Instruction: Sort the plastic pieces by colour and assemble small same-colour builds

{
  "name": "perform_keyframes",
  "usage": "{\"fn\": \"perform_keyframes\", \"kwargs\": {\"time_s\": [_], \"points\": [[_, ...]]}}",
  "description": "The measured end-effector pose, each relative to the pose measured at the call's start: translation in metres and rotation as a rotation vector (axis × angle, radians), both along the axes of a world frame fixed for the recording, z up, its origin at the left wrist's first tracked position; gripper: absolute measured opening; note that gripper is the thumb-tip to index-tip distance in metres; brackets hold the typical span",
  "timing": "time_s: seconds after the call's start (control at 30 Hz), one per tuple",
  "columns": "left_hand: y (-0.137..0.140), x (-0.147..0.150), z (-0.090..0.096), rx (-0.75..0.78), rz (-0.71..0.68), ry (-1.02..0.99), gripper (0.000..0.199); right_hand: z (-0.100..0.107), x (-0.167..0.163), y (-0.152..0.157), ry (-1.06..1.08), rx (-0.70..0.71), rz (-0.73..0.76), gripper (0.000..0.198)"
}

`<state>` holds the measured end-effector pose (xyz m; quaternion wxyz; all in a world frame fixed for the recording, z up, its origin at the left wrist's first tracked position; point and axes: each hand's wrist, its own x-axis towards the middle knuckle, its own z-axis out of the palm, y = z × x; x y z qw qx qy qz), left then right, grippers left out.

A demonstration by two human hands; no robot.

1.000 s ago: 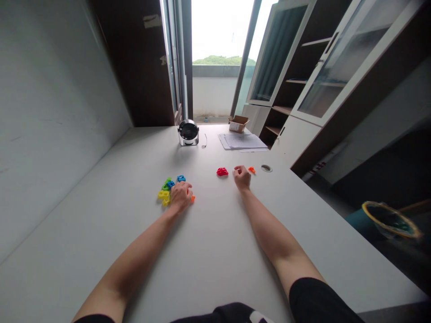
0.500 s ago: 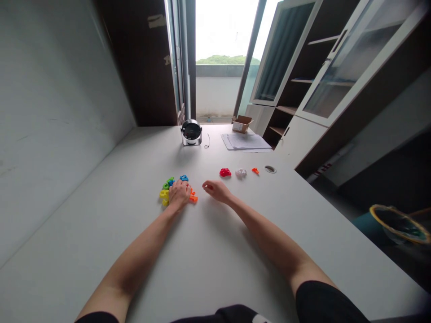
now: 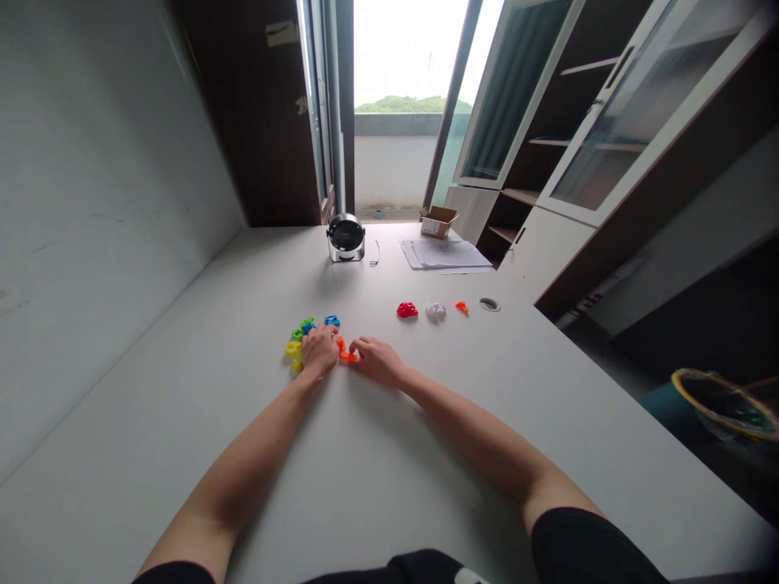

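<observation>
My left hand (image 3: 320, 349) lies over a small pile of plastic pieces, its fingers loosely curved and apart; what is under the palm is hidden. Around it show green pieces (image 3: 298, 333), yellow pieces (image 3: 293, 349) and a blue piece (image 3: 332, 320). Just right of that hand sit orange plastic pieces (image 3: 342, 345). My right hand (image 3: 378, 361) has its thumb and forefinger closed on the near orange piece (image 3: 347, 357), low at the table top.
Farther right on the white table (image 3: 256, 454) sit a red cluster (image 3: 407, 310), a whitish cluster (image 3: 436, 311) and one orange piece (image 3: 462, 307), beside a cable hole (image 3: 489, 304). At the back stand a round black lamp-like device (image 3: 346, 237), papers (image 3: 447, 255) and a cardboard box (image 3: 438, 221).
My right hand has moved left and down to the orange pieces and closed on one. My left hand has shifted slightly left, uncovering more orange.
</observation>
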<state>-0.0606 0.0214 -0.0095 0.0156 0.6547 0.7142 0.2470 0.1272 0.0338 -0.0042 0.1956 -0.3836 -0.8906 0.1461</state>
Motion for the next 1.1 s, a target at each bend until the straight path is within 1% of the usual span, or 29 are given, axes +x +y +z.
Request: {"fn": "perform_keyframes", "kwargs": {"time_s": [0.07, 0.2, 0.37, 0.5, 0.57, 0.67, 0.77, 0.9, 0.97, 1.1], "points": [[0.0, 0.001, 0.003, 0.023, -0.014, -0.043, 0.024, -0.001, 0.002, 0.001, -0.004, 0.01, -0.007, 0.019], [0.0, 0.006, 0.008, 0.107, -0.021, -0.119, 0.027, -0.003, 0.007, 0.006, 0.025, 0.031, -0.01, 0.021], [-0.004, 0.011, 0.01, 0.107, -0.059, -0.067, 0.022, -0.005, 0.014, 0.015, 0.047, 0.101, 0.025, 0.016], [-0.006, 0.014, 0.01, 0.119, -0.091, -0.061, 0.03, -0.009, 0.017, 0.022, 0.037, 0.164, -0.004, 0.018], [-0.006, 0.015, 0.009, 0.129, -0.117, -0.053, 0.032, -0.01, 0.018, 0.024, 0.063, 0.162, -0.033, 0.017], [-0.004, 0.015, 0.006, 0.135, -0.148, -0.052, 0.026, -0.012, 0.019, 0.026, 0.111, 0.154, -0.066, 0.016], [-0.002, 0.012, 0.002, 0.132, -0.154, -0.086, 0.018, -0.014, 0.019, 0.028, 0.138, 0.139, -0.086, 0.016], [0.002, 0.009, -0.001, 0.144, -0.16, -0.142, 0.016, -0.015, 0.019, 0.03, 0.147, 0.119, -0.111, 0.011], [0.002, 0.008, -0.001, 0.174, -0.172, -0.163, 0.016, -0.016, 0.019, 0.03, 0.157, 0.115, -0.1, 0.008], [0.001, 0.01, 0.001, 0.256, -0.2, -0.218, 0.02, -0.016, 0.018, 0.03, 0.198, 0.114, -0.042, 0.012]]}}
